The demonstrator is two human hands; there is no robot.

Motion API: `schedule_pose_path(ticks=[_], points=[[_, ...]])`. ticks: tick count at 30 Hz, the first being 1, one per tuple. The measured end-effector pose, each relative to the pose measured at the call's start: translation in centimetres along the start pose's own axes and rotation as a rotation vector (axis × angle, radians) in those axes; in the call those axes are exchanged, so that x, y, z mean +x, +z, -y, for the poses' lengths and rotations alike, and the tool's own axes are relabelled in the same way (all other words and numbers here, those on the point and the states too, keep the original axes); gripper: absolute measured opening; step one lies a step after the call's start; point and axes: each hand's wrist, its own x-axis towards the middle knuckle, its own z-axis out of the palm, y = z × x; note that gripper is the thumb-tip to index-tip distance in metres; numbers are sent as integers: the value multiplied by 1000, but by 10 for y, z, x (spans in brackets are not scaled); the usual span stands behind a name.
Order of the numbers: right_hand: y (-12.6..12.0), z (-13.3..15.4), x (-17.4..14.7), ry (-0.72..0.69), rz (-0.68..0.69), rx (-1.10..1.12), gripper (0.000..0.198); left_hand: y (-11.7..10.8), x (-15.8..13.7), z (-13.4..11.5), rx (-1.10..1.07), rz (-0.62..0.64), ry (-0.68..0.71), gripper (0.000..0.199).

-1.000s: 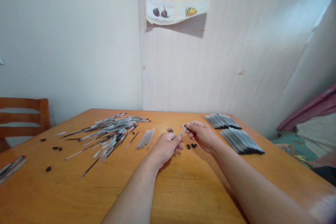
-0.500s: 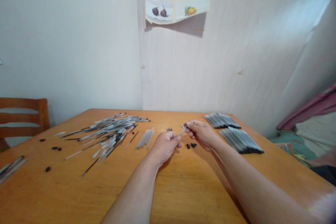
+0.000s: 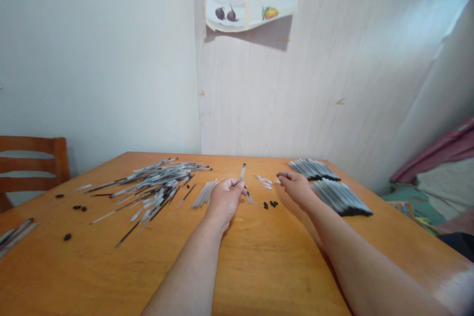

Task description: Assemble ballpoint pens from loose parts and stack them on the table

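Observation:
My left hand (image 3: pixel 226 201) is closed round a clear pen barrel (image 3: pixel 242 174) whose black end points up and away. Just right of the fingers lie thin dark and pale pieces (image 3: pixel 249 197), partly hidden by the hand. My right hand (image 3: pixel 295 185) is farther right with its fingertips pinched on a small whitish pen cap (image 3: pixel 278 181). Beside that, several whitish caps (image 3: pixel 264 181) lie on the table. Nearer to me are several small black plugs (image 3: pixel 273 204). Left of my left hand is a row of clear barrels (image 3: pixel 203 195).
A loose heap of pens, refills and caps (image 3: pixel 155 185) spreads over the left of the wooden table (image 3: pixel 259 266). Two neat rows of clear pens (image 3: pixel 338 197) with black ends lie at the right. Black plugs (image 3: pixel 67 237) are scattered far left, near a chair (image 3: pixel 29 165).
My right hand has moved right, away from the barrel, to the whitish caps. My left hand has tilted the barrel upright, its black end now exposed.

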Motion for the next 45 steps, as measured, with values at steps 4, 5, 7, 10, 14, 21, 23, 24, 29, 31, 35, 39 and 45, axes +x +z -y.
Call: schedule_pose_path(ticks=[4, 5, 7, 10, 14, 21, 23, 24, 29, 31, 35, 39, 45], points=[[13, -14, -1, -132, 125, -340, 22, -1, 0, -2, -115, -58, -57, 15], [17, -15, -1, -140, 149, -398, 23, -1, 1, -2, -130, -67, -66, 14], [21, -16, -2, -160, 186, -474, 25, -2, 1, -3, -132, -83, -76, 13], [23, -15, -3, -183, 228, -527, 25, -2, 1, -4, -117, -100, -79, 14], [20, -13, -3, -139, 208, -545, 20, -3, 2, -4, -124, -107, -93, 15], [22, -15, -3, -122, 198, -537, 23, -3, 2, -5, -147, -106, -97, 18], [23, -14, -4, -100, 191, -536, 20, -3, 2, -6, -149, -107, -93, 19], [23, -13, -4, -89, 188, -535, 19, -4, 2, -6, -146, -109, -91, 19], [21, -8, -4, -76, 187, -544, 20, -4, 3, -3, -148, -113, -76, 21], [20, -7, -5, -75, 213, -554, 18, -4, 4, -1, -156, -115, -71, 21], [18, -3, -6, -71, 209, -546, 16, -5, 4, -1, -172, -129, -90, 21], [20, 15, -13, -57, 141, -328, 15, -7, 6, -3, -226, -169, -122, 25], [33, 55, -37, 55, 390, 319, 19, -10, 12, -1, -338, -239, -76, 30]])
